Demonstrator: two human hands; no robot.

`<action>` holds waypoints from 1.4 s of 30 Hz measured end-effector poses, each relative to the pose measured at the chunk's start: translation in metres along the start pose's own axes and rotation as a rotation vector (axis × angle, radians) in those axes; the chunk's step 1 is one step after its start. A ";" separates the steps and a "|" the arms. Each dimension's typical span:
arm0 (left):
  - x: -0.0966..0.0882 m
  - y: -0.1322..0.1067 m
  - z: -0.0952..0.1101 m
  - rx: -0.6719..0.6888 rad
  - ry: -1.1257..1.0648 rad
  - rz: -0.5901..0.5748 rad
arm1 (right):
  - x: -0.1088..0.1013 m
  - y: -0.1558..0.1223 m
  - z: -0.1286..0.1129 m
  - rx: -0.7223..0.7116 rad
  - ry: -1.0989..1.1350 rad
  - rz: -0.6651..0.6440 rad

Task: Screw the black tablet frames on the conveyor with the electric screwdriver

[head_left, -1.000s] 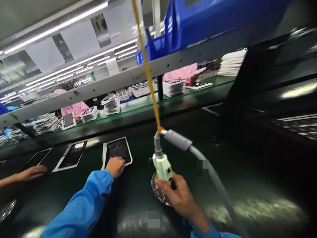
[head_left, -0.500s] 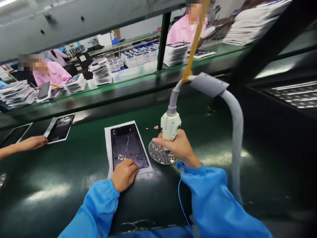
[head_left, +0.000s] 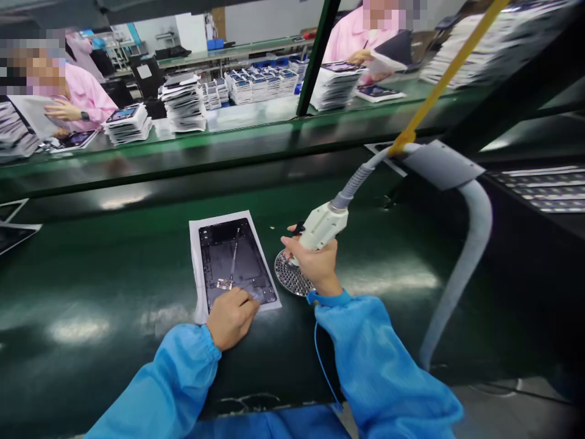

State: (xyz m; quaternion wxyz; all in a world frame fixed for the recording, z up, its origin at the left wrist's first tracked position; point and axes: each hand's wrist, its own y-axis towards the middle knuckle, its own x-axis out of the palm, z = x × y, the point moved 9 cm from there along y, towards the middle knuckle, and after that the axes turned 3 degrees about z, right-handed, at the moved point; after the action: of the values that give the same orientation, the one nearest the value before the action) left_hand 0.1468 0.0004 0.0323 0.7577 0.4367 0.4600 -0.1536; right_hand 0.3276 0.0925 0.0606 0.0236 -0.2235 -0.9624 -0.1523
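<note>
A dark tablet frame (head_left: 233, 262) lies on a white sheet (head_left: 197, 268) on the dark green belt (head_left: 114, 292). My left hand (head_left: 232, 317) rests with curled fingers on the frame's near edge, pressing it down. My right hand (head_left: 313, 263) grips a pale electric screwdriver (head_left: 322, 225), tilted with its tip down over a round perforated metal dish (head_left: 289, 277) just right of the frame. A grey hose (head_left: 461, 262) and a yellow cord (head_left: 445, 76) run up from the tool.
Another framed panel (head_left: 11, 222) lies on the belt at far left. Beyond a green ledge (head_left: 228, 143) stand stacks of white trays (head_left: 185, 103), with people in pink at work behind them. A dark machine housing (head_left: 539, 183) stands at right.
The view has tipped down and closer. The frame and sheet have slid toward me with my left hand on it. The screwdriver has tilted over; a co-worker's hand at left has gone from view.
</note>
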 end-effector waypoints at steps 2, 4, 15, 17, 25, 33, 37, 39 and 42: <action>0.001 -0.001 0.000 -0.009 -0.010 0.003 | 0.000 0.000 0.002 0.007 0.006 0.013; 0.000 0.000 -0.001 -0.011 -0.026 -0.004 | -0.001 -0.001 0.003 0.004 0.008 0.023; -0.030 -0.009 -0.073 -0.330 0.224 -0.066 | -0.001 0.000 0.002 -0.005 -0.012 0.007; -0.025 -0.014 -0.082 -0.388 0.224 -0.140 | -0.001 -0.001 0.003 0.004 -0.014 0.004; -0.014 -0.018 -0.083 -0.418 0.161 -0.246 | 0.000 -0.001 0.008 0.004 -0.026 -0.022; -0.033 -0.006 -0.065 -0.243 0.126 0.045 | -0.005 -0.005 -0.013 -0.081 -0.010 0.020; -0.035 -0.006 -0.055 -0.309 -0.080 0.104 | -0.008 -0.007 -0.019 -0.101 0.000 0.024; -0.028 -0.008 -0.055 -0.422 -0.195 0.067 | -0.009 -0.009 -0.018 -0.096 -0.008 0.019; -0.010 -0.013 -0.055 -0.568 -0.275 -0.102 | -0.008 -0.010 -0.017 -0.092 -0.006 0.009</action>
State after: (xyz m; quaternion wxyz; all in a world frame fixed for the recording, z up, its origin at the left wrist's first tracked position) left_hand 0.1025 0.0353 0.0227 0.8957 0.1591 0.3990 -0.1146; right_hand 0.3300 0.0757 0.0732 0.0113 -0.2289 -0.9536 -0.1954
